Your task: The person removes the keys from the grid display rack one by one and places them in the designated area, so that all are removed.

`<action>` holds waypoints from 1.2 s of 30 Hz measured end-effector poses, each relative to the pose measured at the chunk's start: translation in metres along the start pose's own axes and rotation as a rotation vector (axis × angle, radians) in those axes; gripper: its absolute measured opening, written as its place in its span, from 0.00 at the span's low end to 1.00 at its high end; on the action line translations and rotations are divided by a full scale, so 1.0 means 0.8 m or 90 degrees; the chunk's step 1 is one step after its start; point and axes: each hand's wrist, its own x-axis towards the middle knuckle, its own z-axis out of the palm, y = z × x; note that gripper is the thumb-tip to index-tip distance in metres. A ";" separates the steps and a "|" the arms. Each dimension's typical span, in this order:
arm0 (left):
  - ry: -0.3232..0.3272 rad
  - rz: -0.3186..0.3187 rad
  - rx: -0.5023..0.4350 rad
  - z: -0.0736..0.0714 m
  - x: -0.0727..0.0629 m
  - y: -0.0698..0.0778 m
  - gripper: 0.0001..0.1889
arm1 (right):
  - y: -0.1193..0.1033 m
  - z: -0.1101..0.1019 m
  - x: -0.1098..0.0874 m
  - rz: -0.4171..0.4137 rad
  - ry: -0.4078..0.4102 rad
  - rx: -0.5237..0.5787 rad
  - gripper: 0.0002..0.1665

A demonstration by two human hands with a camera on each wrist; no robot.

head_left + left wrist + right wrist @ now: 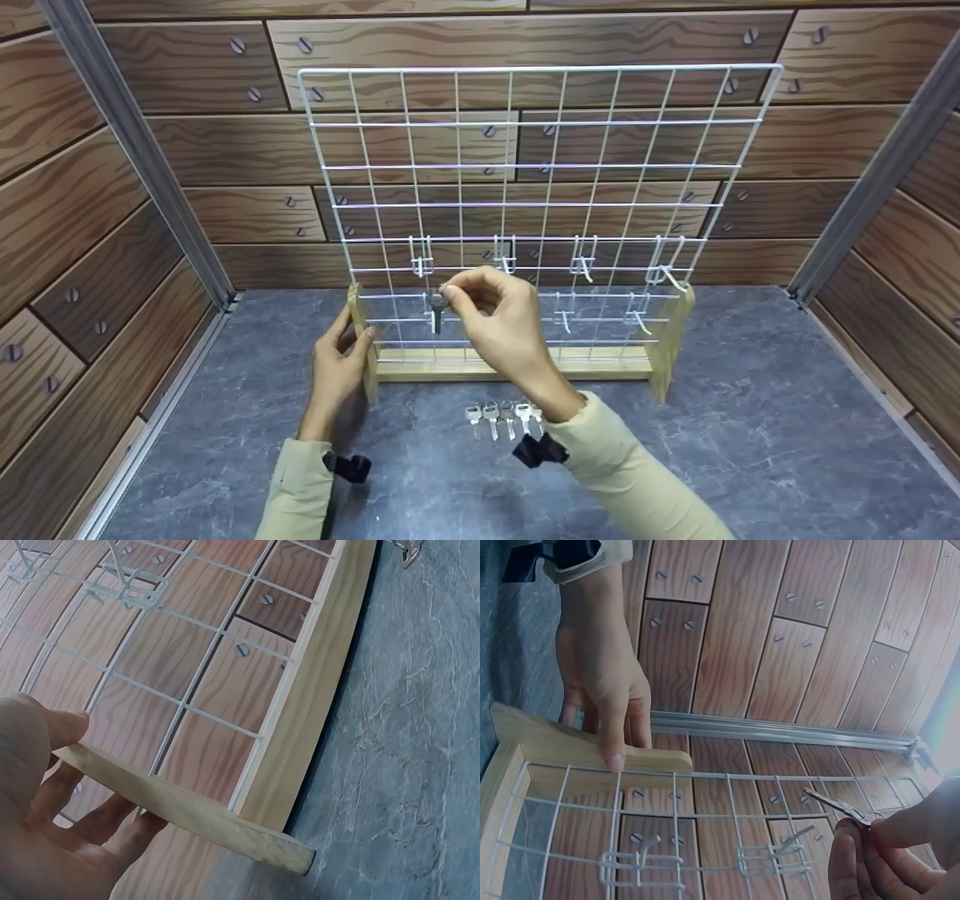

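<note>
A small metal key (pixel 437 313) with a ring hangs from the fingertips of my right hand (pixel 504 319). Thumb and forefinger pinch it by the ring end. In the right wrist view the key (pixel 834 803) points toward the white wire grid (pixel 727 821), near the hooks. My left hand (pixel 339 366) grips the stand's left wooden side panel (pixel 371 386). The left wrist view has the thumb on one face of this panel (pixel 187 806) and the fingers on the other. White wire hooks (pixel 583 266) hang on the grid in two rows; my right hand partly hides the lower row.
Several keys (pixel 491 415) with rings lie in a row on the grey marbled tabletop (pixel 420 480), in front of the stand's wooden base bar (pixel 420 369). The right forearm overlaps the row's right end. Wood-patterned walls (pixel 420 37) enclose the back and sides.
</note>
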 end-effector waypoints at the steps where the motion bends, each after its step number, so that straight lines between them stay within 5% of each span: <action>1: 0.000 0.001 0.005 -0.001 -0.001 0.001 0.32 | -0.001 -0.002 0.000 -0.001 -0.001 -0.002 0.03; 36: 0.012 0.002 0.004 -0.003 -0.002 0.006 0.28 | 0.009 -0.068 -0.022 -0.004 0.017 -0.011 0.02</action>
